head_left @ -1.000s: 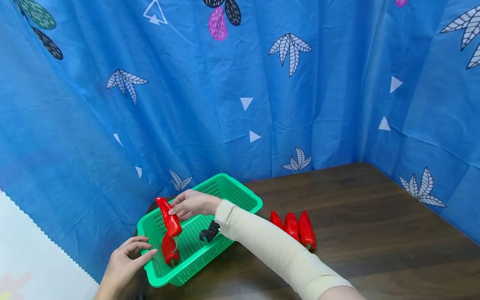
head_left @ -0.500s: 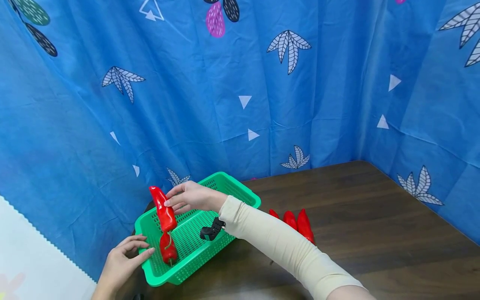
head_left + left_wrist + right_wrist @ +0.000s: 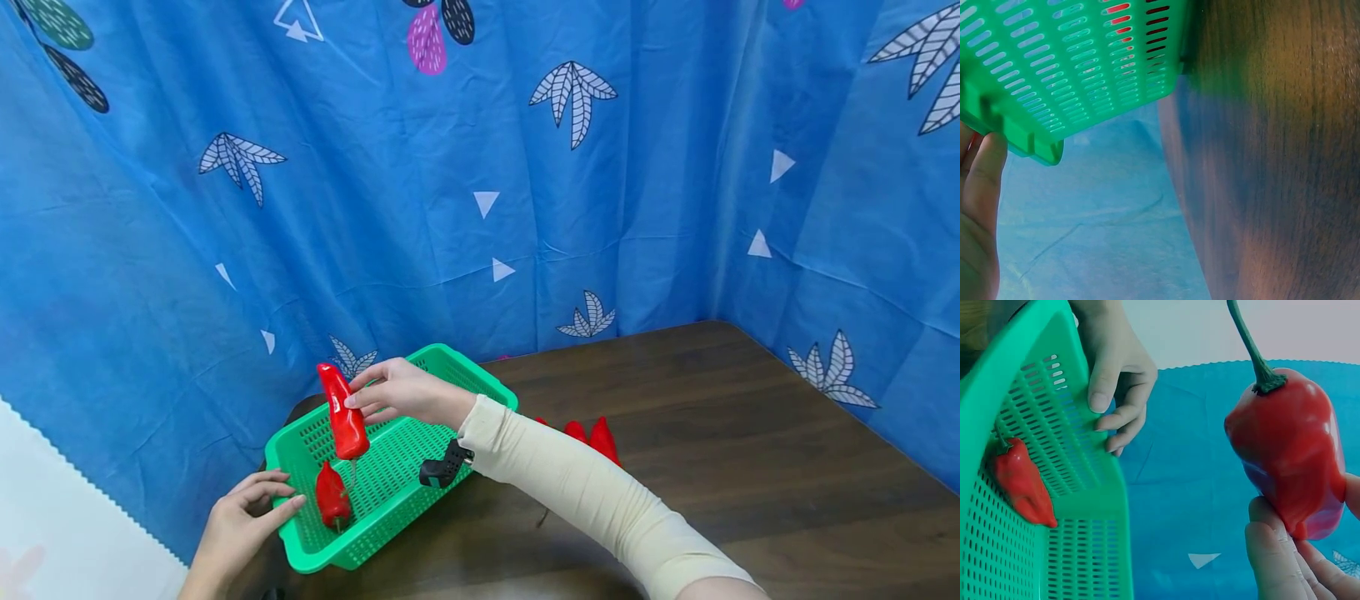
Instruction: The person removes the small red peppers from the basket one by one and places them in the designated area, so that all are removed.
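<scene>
1. Your right hand (image 3: 408,392) pinches a glossy, tapered red pepper (image 3: 347,417) above the basket (image 3: 397,521), its green stem toward you.
2. Your left hand (image 3: 238,518) grips the rim at the left end of this slotted green plastic basket.
3. Inside, near that end, lies a dimpled second pepper (image 3: 332,497).
4. Your ribbed-cuff cream sleeve (image 3: 585,475) partly hides other peppers (image 3: 602,437) on the wood-grained table (image 3: 675,408).

Right hand (image 3: 408,392): pinches red pepper (image 3: 345,421) above green basket (image 3: 393,529).
Left hand (image 3: 240,518): holds basket's left end.
Basket contents: second pepper (image 3: 332,498).
Counter (image 3: 675,408): more peppers (image 3: 603,439), partly behind cream sleeve (image 3: 585,487).
Backdrop: blue curtain (image 3: 420,183).
</scene>
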The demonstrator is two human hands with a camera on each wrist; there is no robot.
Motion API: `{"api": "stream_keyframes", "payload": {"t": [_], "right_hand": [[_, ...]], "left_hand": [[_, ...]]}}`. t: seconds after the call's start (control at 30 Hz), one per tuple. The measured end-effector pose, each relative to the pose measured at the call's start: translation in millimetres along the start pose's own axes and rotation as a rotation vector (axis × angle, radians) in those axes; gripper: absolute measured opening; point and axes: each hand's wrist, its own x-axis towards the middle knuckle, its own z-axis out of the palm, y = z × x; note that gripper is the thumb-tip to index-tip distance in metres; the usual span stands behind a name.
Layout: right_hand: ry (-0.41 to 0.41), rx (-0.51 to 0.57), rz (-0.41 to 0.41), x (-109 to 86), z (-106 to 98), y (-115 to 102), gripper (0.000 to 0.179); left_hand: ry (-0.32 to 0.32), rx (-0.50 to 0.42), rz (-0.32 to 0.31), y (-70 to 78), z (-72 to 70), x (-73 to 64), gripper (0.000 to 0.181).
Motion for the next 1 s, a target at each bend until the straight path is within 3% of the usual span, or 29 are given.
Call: {"api": "stream_keyframes", "payload": {"t": [0.63, 1.0], "right_hand": [[0.029, 0.008, -0.018, -43.1, -42.2, 9.1, 0.039], [0.000, -0.041, -0.019, -70.8, -67.3, 15.9, 0.042]], "left_hand": [[-0.023, -0.018, -0.006, -0.1, -4.1, 2.1, 0.025], [-0.027, -0.015, -0.003, -1.3, -2.5, 1.6, 0.024]]}}
